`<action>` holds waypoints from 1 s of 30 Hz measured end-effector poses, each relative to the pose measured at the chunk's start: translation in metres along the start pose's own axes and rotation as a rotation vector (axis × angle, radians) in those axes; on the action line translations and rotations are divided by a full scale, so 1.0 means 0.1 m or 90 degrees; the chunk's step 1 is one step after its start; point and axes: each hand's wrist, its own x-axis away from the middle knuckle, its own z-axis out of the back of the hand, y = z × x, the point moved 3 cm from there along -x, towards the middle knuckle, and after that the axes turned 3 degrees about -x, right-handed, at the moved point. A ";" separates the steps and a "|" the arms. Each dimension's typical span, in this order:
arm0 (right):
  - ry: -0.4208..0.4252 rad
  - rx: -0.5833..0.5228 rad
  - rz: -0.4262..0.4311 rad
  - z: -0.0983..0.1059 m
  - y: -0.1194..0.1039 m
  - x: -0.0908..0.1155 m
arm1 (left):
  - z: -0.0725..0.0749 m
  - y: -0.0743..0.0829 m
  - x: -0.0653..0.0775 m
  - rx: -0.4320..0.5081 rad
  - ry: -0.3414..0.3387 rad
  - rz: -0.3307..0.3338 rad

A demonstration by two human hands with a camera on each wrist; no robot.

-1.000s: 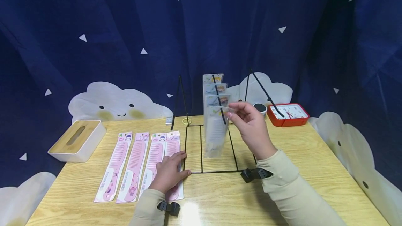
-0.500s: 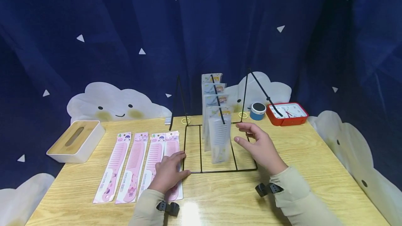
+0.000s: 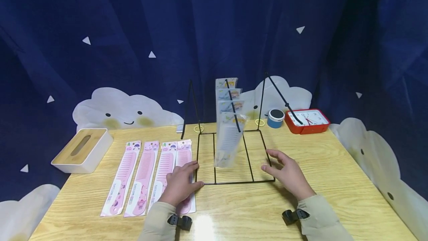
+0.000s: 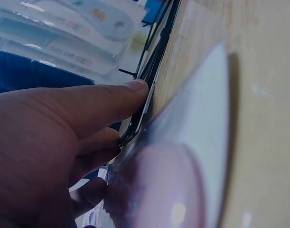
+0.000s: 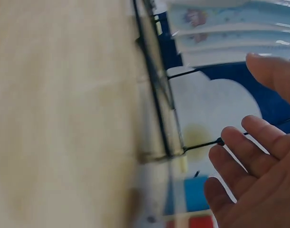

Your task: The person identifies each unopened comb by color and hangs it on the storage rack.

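A black wire rack (image 3: 234,183) stands mid-table. Several clear-packed combs (image 3: 229,138) hang in a row on its middle hook; the front one slants. My left hand (image 3: 178,183) lies at the rack's left front corner, thumb and fingertips touching the wire, and partly covers the nearest pink combs. In the left wrist view the thumb (image 4: 107,102) meets the wire. My right hand (image 3: 289,172) hovers by the rack's right side, holding nothing, fingers apart from the thumb. Pink carded combs (image 3: 122,177) lie in a row at the left.
A white tissue box (image 3: 83,150) with a wooden lid stands at the far left. Behind the rack's right side are a blue round speaker (image 3: 275,119) and a red clock (image 3: 307,121). The rack's side hooks (image 3: 284,101) jut forward. A dark blue curtain (image 3: 214,29) hangs behind.
My right hand has let go of the front hanging comb and moved down and right to the rack's side. The comb has swung on the hook. My left hand has stayed put.
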 end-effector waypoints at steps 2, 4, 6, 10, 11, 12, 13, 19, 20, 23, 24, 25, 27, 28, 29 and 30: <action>-0.013 0.004 -0.016 -0.01 0.06 0.00 | 0.00 -0.01 0.00 0.000 0.000 0.000; -0.029 0.004 -0.028 -0.03 0.12 -0.02 | -0.01 -0.02 -0.01 0.002 0.001 0.000; -0.040 0.002 -0.034 -0.03 0.17 -0.03 | 0.00 -0.03 -0.01 0.007 0.000 0.003; -0.052 0.036 -0.032 -0.03 0.27 -0.04 | -0.01 -0.05 0.00 0.019 -0.002 0.010; -0.057 0.049 -0.025 -0.04 0.29 -0.04 | -0.01 -0.05 0.00 0.022 -0.002 0.008; -0.058 0.061 -0.019 -0.04 0.31 -0.04 | -0.01 -0.05 0.00 0.023 -0.001 0.006; -0.061 0.072 -0.009 -0.04 0.32 -0.03 | -0.01 -0.05 0.00 0.024 0.000 0.003; -0.066 0.117 0.040 -0.09 0.39 -0.02 | -0.01 -0.04 0.00 0.022 -0.003 0.000; -0.065 0.121 0.037 -0.09 0.39 -0.02 | -0.01 -0.04 0.00 0.022 -0.005 0.001; -0.065 0.134 0.029 -0.08 0.39 -0.02 | 0.00 -0.02 0.00 0.027 -0.006 -0.001; -0.065 0.134 0.023 -0.07 0.39 -0.02 | 0.00 -0.01 0.00 0.031 -0.004 -0.003; -0.066 0.135 0.019 -0.07 0.39 -0.02 | 0.00 -0.01 0.00 0.033 -0.002 -0.003; -0.071 0.140 0.016 -0.07 0.38 -0.02 | 0.02 -0.01 0.01 0.037 0.011 -0.004; -0.073 0.140 0.014 -0.07 0.38 -0.03 | 0.04 -0.02 0.00 0.036 0.020 -0.005; -0.074 0.141 0.013 -0.07 0.37 -0.03 | 0.06 -0.04 0.00 0.038 0.031 -0.006; -0.076 0.140 0.012 -0.08 0.36 -0.04 | 0.09 -0.06 0.00 0.038 0.042 -0.005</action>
